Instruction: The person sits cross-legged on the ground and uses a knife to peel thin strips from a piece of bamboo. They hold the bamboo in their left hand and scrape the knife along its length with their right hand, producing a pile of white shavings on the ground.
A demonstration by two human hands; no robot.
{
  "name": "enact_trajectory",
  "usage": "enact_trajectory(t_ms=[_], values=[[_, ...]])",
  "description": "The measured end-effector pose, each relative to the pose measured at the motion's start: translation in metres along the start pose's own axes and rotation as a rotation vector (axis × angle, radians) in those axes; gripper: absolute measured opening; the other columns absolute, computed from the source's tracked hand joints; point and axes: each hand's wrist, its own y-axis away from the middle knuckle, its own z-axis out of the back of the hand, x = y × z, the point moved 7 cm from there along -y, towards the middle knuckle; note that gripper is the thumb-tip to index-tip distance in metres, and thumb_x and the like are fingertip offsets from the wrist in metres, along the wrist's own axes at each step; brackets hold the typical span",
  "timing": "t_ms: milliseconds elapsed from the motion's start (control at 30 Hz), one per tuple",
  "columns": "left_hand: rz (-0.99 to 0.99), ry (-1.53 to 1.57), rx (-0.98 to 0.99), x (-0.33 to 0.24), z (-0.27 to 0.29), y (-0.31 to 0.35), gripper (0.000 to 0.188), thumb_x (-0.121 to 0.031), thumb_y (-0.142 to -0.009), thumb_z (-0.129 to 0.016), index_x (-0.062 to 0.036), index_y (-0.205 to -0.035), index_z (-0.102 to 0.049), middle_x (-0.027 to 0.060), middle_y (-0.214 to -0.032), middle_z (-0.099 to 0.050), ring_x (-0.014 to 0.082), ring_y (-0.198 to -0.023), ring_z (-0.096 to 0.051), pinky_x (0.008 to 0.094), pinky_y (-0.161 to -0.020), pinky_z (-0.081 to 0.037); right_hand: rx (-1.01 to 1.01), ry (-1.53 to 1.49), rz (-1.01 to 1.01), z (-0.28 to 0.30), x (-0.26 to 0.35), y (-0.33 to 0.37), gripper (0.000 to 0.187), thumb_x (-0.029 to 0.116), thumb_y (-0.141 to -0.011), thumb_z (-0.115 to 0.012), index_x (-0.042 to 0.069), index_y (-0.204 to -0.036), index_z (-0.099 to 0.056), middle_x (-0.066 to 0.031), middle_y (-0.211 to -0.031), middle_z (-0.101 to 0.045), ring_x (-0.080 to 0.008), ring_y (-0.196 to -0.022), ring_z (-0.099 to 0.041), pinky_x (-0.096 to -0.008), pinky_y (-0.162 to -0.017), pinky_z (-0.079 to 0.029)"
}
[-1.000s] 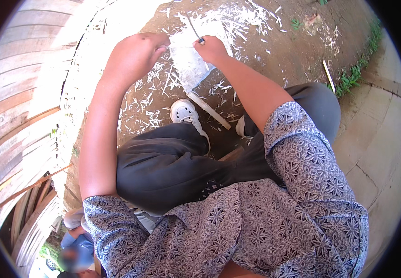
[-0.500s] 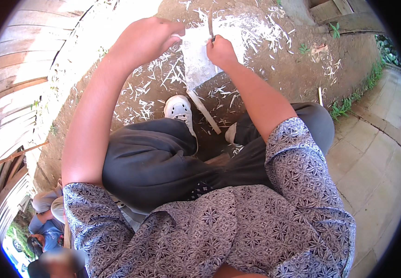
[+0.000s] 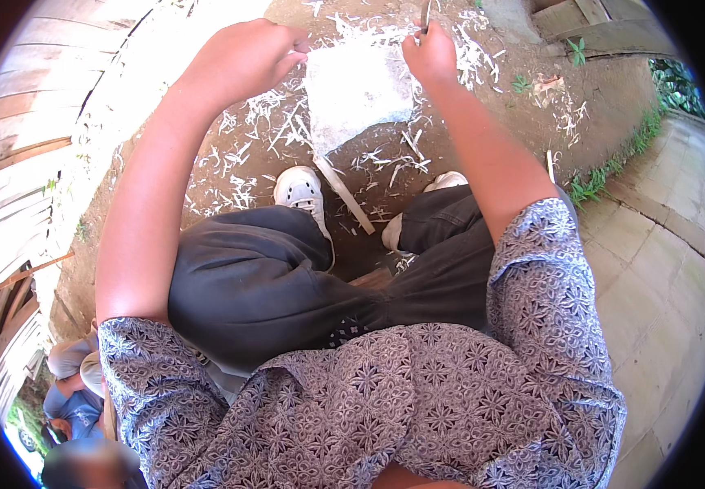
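Observation:
My right hand (image 3: 431, 59) is wrapped round the handle of a knife (image 3: 426, 11), its narrow blade pointing away from me at the top edge. Over to the left, my left hand (image 3: 246, 59) is closed in a pinch; glare washes out whatever lies between its fingertips. Between the hands, on the ground, is a pale, flat, roughly square slab or sheet (image 3: 359, 94), very bright in the sun. Thin white shavings (image 3: 234, 191) are scattered around it. A long pale strip (image 3: 344, 194) slants from its near corner toward my feet.
White clog shoes (image 3: 299, 187) are on my feet, between bent knees in dark trousers. Bare earth slopes to grass and paving slabs (image 3: 654, 277) at the right. Wooden boards (image 3: 26, 106) line the left side. Another person (image 3: 83, 407) sits at the lower left.
My right hand has moved to the right with the knife, away from the slab. My left hand has shifted slightly left and up. The whole view has shifted a little.

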Motion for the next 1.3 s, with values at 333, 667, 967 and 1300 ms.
enact_trajectory(t_ms=[333, 667, 967, 1300], values=[[-0.063, -0.169, -0.066, -0.031, 0.012, -0.016, 0.022, -0.030, -0.097, -0.066, -0.0089, -0.095, -0.074, 0.0150, -0.078, -0.071, 0.0354, -0.080, -0.070, 0.0473, -0.073, -0.054, 0.656, -0.487, -0.359, 0.055, 0.111, 0.079, 0.042, 0.017, -0.104, -0.052, 0.006, -0.143, -0.040, -0.0133, -0.084, -0.069, -0.0198, -0.063, -0.068, -0.0380, -0.060, -0.056], [-0.070, -0.151, -0.085, -0.047, 0.014, -0.021, 0.022, -0.027, -0.097, -0.065, -0.0067, -0.091, -0.072, 0.0177, -0.072, -0.068, 0.0376, -0.075, -0.069, 0.0483, -0.070, -0.054, 0.411, -0.580, -0.236, 0.019, 0.113, 0.106, 0.031, 0.016, -0.105, -0.053, 0.011, -0.136, -0.052, -0.0083, -0.068, -0.059, -0.0181, -0.058, -0.055, -0.0375, -0.060, -0.045], [0.050, -0.178, -0.050, -0.030, 0.007, -0.027, 0.026, -0.026, -0.100, -0.061, -0.0042, -0.094, -0.073, 0.0179, -0.071, -0.068, 0.0366, -0.071, -0.069, 0.0464, -0.068, -0.054, 0.466, -0.485, -0.240, 0.003, 0.087, 0.126, 0.033, 0.017, -0.103, -0.055, 0.014, -0.136, -0.054, -0.0137, -0.065, -0.060, -0.0296, -0.057, -0.059, -0.0437, -0.062, -0.046], [0.020, -0.204, -0.088, -0.027, 0.005, -0.026, 0.027, -0.027, -0.100, -0.061, -0.0036, -0.094, -0.073, 0.0190, -0.071, -0.069, 0.0371, -0.070, -0.070, 0.0468, -0.066, -0.055, 0.459, -0.399, -0.332, -0.008, 0.044, 0.137, 0.031, 0.019, -0.102, -0.055, 0.013, -0.132, -0.058, -0.0146, -0.073, -0.067, -0.0359, -0.071, -0.068, -0.0462, -0.070, -0.051]])
